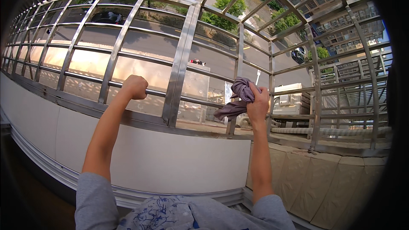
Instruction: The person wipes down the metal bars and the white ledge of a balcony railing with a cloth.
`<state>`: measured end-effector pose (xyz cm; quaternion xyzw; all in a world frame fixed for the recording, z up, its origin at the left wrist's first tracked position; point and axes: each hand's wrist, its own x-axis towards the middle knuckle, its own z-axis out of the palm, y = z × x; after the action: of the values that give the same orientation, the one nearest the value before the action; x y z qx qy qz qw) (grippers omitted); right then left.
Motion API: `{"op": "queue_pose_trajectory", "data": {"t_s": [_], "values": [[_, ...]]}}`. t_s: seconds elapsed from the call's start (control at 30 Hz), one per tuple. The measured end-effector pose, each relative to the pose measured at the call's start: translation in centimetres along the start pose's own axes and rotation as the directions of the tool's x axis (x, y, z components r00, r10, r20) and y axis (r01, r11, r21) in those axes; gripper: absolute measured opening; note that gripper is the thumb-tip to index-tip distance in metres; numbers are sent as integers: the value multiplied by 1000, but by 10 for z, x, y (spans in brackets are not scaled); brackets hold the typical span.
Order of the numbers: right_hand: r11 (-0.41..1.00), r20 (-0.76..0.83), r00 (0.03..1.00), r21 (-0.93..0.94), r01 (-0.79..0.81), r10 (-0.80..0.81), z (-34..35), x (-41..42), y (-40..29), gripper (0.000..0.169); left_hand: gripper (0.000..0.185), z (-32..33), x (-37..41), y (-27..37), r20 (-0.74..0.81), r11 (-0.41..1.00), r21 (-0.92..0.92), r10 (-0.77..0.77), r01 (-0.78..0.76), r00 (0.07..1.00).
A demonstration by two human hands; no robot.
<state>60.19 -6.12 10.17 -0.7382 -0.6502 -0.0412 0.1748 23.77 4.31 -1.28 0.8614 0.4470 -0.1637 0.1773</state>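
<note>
Closed around a low horizontal bar of the metal window cage [180,70] is my left hand [135,87]. My right hand [258,103] grips a bunched, damp-looking purple-grey cloth [243,90], with one end hanging down to the left. The cloth lies against or just in front of a narrow upright [239,51] near the cage's corner; actual contact is hard to tell. Both forearms reach out over a white sill panel [185,163]. A wider doubled upright of the cage stands between my two hands.
An outdoor air-conditioner unit [289,99] and a wrapped hose [290,130] sit beyond the bars at right. Sliding-window tracks [179,195] run along the sill's near edge. Beige wall tiles [297,179] lie below the right side. A street with parked cars is far below.
</note>
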Motion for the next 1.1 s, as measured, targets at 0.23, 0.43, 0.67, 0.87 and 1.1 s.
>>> {"op": "queue_pose_trajectory", "data": {"t_s": [0.23, 0.43, 0.67, 0.87, 1.1], "values": [[944, 377, 925, -285, 164, -46, 67, 8, 17, 29, 17, -2, -1, 6, -2, 1000, 10, 10, -10, 1000], [898, 584, 779, -435, 64, 227, 80, 29, 1, 28, 17, -3, 1, 5, -30, 1000, -21, 6, -7, 1000], [966, 761, 595, -216, -144, 259, 22, 64, -3, 37, 16, -4, -1, 4, -45, 999, -13, 33, -34, 998], [982, 50, 985, 78, -171, 167, 8, 80, -8, 70, 16, -4, -3, 3, 6, 1000, -6, 1, -1, 1000], [984, 463, 885, -174, 42, 44, 83, 42, 20, 102, 17, -2, 3, 6, -22, 999, -10, 33, -33, 999]]}}
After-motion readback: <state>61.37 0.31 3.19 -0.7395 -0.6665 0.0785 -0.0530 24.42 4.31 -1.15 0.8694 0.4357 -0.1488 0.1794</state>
